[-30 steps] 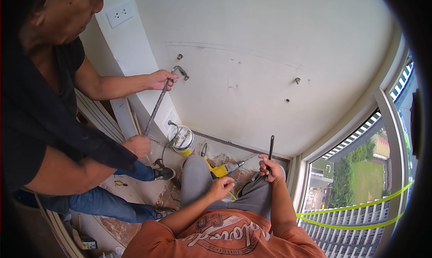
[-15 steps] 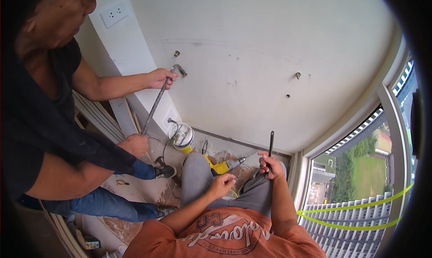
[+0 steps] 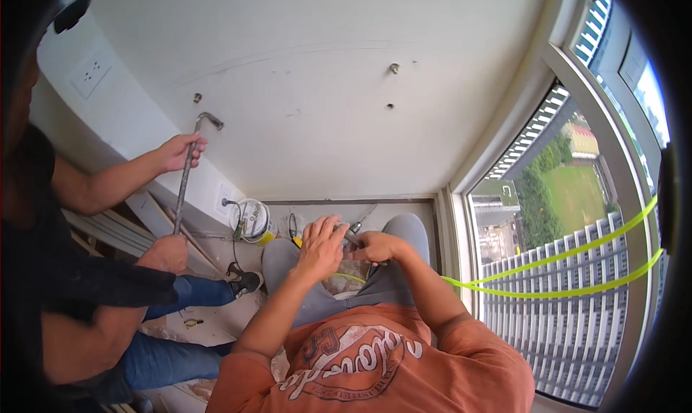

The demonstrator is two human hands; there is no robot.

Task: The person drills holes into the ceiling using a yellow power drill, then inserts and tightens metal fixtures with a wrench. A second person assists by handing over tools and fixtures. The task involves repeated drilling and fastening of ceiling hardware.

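Observation:
In front of my knees, my right hand (image 3: 376,247) is closed round a dark, slim rod (image 3: 351,236), much of it hidden by the fingers. Beside it, my left hand (image 3: 321,246) has its fingers stretched out, the tips near or against the rod's far end. A drill's chuck and bit (image 3: 366,216) show just beyond my hands; its body is mostly covered by them. At the left, a co-worker grips a long metal bar (image 3: 184,175) with both hands, its bent end (image 3: 210,120) against the white wall.
A white bucket (image 3: 254,222) of small items stands by the wall, a cable near it. Metal fittings (image 3: 394,68) stick out of the wall near a drilled hole (image 3: 390,107). Pliers (image 3: 192,323) lie on the floor. A tall window (image 3: 548,189) and yellow-green straps (image 3: 555,283) are at the right.
My hands have come together; the rod, upright in my right hand before, now lies low between them. My view has swung right. The co-worker still holds the bar at the wall.

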